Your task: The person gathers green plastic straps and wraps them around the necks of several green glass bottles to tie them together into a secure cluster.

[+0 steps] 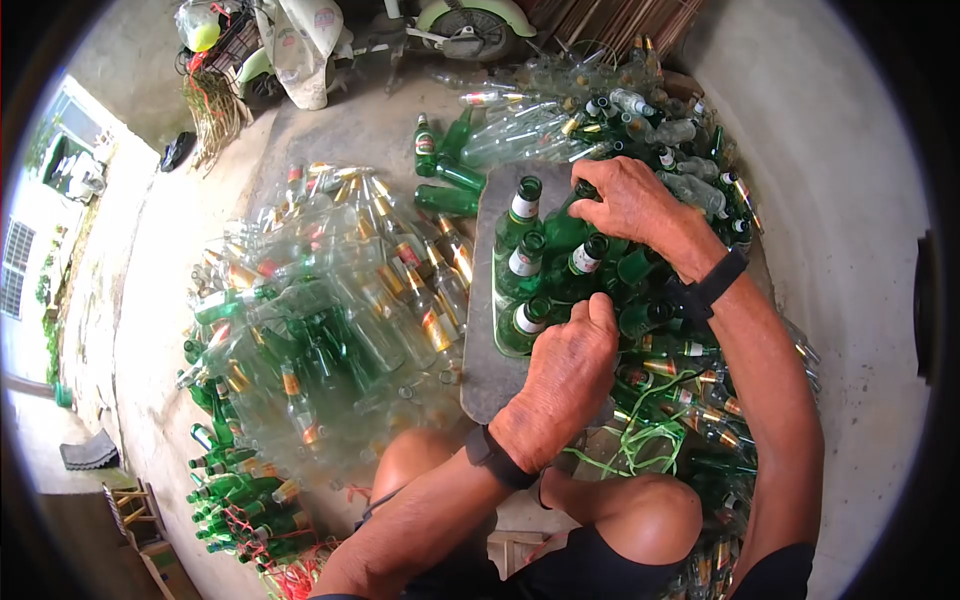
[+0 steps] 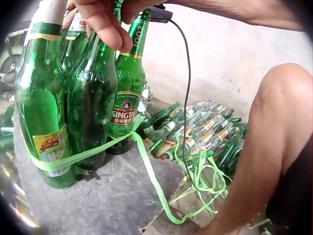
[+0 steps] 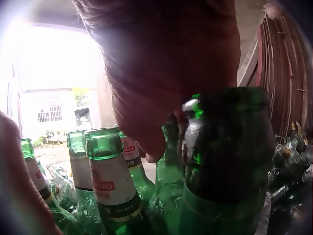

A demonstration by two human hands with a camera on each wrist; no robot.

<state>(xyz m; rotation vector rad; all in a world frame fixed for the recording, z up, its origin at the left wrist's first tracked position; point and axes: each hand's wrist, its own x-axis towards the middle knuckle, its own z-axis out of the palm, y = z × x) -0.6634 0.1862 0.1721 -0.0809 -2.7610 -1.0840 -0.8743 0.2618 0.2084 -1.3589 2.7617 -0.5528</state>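
Several green glass beer bottles (image 1: 523, 268) stand upright in a cluster on a grey board (image 1: 484, 375). At the near side my left hand (image 1: 565, 370) grips the neck of one bottle; in the left wrist view its fingers (image 2: 108, 30) curl at the bottle top. My right hand (image 1: 635, 205) holds the neck of a bottle (image 1: 584, 190) at the far side, fingers and thumb about it. A light green plastic strap (image 2: 83, 156) runs round the lower part of the bottles, its loose end trailing off the board. Labelled necks (image 3: 115, 186) stand close to the right hand.
A heap of clear bottles (image 1: 370, 330) lies left of the board, with green bottles (image 1: 240, 490) below it. More bottles (image 1: 560, 110) are piled at the back and right. Tangled green strap (image 1: 640, 440) lies by the knee (image 1: 655, 510). A scooter (image 1: 470, 30) stands behind.
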